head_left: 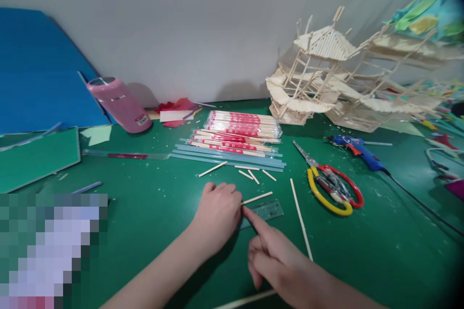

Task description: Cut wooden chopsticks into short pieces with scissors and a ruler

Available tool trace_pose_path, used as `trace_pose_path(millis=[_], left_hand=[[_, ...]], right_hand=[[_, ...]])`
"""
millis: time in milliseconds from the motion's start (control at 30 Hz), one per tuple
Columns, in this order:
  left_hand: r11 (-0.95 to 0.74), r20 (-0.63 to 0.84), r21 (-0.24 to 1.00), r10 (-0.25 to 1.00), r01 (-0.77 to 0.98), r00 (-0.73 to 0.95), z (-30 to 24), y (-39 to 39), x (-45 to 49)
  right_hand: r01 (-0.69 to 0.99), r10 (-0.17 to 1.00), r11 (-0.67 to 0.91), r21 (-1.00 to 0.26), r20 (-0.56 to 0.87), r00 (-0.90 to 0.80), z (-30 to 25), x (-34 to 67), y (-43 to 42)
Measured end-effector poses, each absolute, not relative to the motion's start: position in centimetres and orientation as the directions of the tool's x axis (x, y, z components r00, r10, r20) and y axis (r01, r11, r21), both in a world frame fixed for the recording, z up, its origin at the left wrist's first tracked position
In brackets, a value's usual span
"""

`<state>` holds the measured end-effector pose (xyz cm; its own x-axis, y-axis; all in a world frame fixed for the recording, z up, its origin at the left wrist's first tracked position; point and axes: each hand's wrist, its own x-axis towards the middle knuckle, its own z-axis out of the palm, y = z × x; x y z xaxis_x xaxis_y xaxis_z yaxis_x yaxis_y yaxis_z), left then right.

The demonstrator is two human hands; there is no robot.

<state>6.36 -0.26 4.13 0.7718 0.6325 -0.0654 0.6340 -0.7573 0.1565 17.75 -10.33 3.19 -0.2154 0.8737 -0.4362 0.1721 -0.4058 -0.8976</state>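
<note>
My left hand (219, 210) is closed on a thin wooden stick (258, 197), whose far end juts out to the right. Just below that end, a clear plastic ruler (270, 208) lies on the table, partly hidden by my hands. My right hand (270, 251) points with its index finger at the stick beside my left knuckles, while its other fingers curl loosely around nothing. Several short cut sticks (213, 169) lie beyond my hands. A longer stick (300, 217) rests to the right of the ruler, and another (246, 300) lies near the front edge of the view.
Red-and-yellow-handled scissors (331, 186) and a blue glue gun (358, 150) lie at right. Behind are wrapped chopstick packs (241, 128), pale blue glue sticks (232, 158), a pink tumbler (121, 104) and a wooden stick pagoda model (319, 72). A green board (39, 159) lies left.
</note>
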Motion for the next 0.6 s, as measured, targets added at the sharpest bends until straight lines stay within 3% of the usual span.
trace_pose_path(millis=[167,300,367,467,600], left_hand=[[-0.693,-0.112,0.388,0.618,0.607,0.778,4.4,1.3,5.8],[-0.46,-0.213,0.676,0.626,0.575,0.75,5.3,2.8,5.0],[-0.331,-0.265,0.763,0.622,0.554,0.737,5.7,3.3,4.8],[-0.244,-0.305,0.807,0.607,0.537,0.734,5.9,3.7,4.7],[-0.25,-0.31,0.804,0.599,0.539,0.739,5.4,3.7,4.9]], right_hand=[[0.122,0.877,-0.424,-0.897,-0.44,-0.192,2.9,17.8,-10.4],[0.086,0.875,-0.441,-0.894,-0.449,-0.181,2.8,17.7,-10.6],[0.086,0.881,-0.431,-0.898,-0.44,-0.175,2.8,17.6,-10.7],[0.106,0.884,-0.424,-0.899,-0.437,-0.167,2.7,17.5,-10.9],[0.11,0.886,-0.418,-0.902,-0.432,-0.167,2.5,17.4,-10.7]])
